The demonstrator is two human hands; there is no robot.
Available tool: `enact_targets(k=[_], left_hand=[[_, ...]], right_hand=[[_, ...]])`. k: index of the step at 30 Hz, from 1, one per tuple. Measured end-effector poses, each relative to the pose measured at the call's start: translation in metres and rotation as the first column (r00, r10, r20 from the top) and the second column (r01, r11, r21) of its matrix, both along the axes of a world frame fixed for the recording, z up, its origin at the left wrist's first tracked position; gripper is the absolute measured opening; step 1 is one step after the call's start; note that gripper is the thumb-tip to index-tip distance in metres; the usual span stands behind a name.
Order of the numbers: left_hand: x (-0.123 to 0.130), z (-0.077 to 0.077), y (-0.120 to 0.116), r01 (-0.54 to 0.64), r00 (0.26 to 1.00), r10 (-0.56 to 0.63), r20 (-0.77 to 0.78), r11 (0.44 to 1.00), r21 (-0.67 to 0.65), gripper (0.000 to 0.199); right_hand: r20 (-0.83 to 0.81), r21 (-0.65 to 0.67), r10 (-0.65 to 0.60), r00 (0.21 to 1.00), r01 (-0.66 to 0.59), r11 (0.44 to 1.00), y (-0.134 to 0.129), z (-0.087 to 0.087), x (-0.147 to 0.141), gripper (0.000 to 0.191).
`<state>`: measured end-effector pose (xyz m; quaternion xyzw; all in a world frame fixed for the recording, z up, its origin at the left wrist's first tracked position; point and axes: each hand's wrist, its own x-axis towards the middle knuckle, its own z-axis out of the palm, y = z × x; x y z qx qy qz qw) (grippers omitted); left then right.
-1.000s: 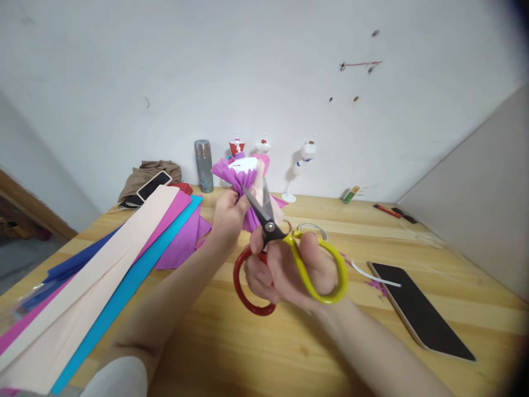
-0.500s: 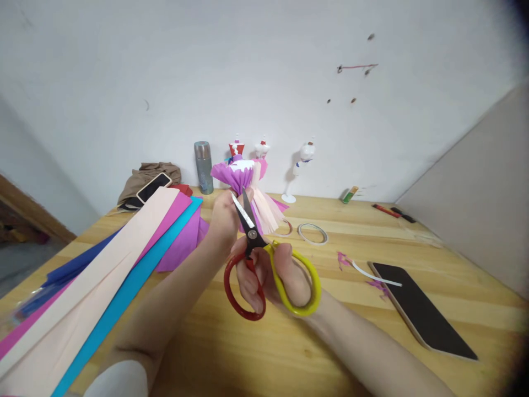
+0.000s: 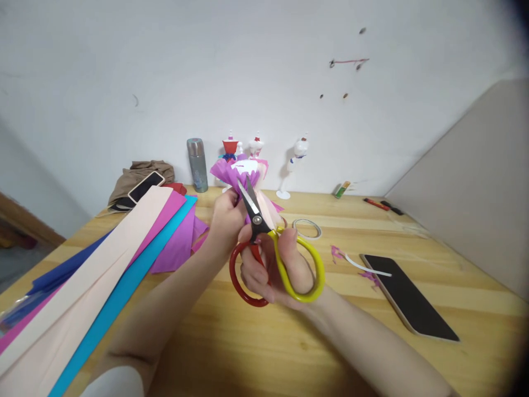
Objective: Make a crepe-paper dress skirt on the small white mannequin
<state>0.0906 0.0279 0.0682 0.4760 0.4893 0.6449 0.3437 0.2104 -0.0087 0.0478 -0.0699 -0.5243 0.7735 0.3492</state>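
Observation:
My right hand [image 3: 291, 259] grips a pair of scissors [image 3: 257, 220], thumb through the yellow loop and fingers in the red one. The blades point up and away, slightly parted, against the gathered paper. My left hand [image 3: 228, 218] is closed around a bunch of pleated crepe paper [image 3: 225, 172], purple on the left and pale pink on the right, with a white top. Its fingertips are partly hidden behind the paper and blades. Long folded crepe paper strips [image 3: 119, 242] in pale pink, magenta and blue lie left of my forearm, over a purple sheet [image 3: 176, 251].
Small dress-form stands, one white [image 3: 301, 148] and one red [image 3: 230, 148], are by the wall. A thermos [image 3: 197, 165], brown cloth [image 3: 136, 175] and phone [image 3: 145, 187] sit back left. A tape roll [image 3: 307, 228], paper scraps [image 3: 336, 252] and a dark tablet-like device [image 3: 407, 298] are right.
The scissors have shifted slightly up and right, their blades now overlapping the purple pleats more. The paper bunch has turned a little in my left hand. The whole view has shifted slightly.

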Motion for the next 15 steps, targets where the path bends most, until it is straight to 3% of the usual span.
enact_targets(k=[4, 15], left_hand=[[-0.0012, -0.0038, 0.0014, 0.006, 0.999, -0.005, -0.053, 1.000, 0.022, 0.021], [-0.0036, -0.0078, 0.0027, 0.011, 0.997, -0.008, -0.070, 0.999, 0.040, 0.016]], right_hand=[[0.017, -0.028, -0.038, 0.999, 0.038, 0.999, 0.0031, -0.0028, 0.0029, 0.077], [0.007, -0.041, -0.004, 1.000, 0.004, 0.999, 0.0046, -0.0046, 0.0028, 0.075]])
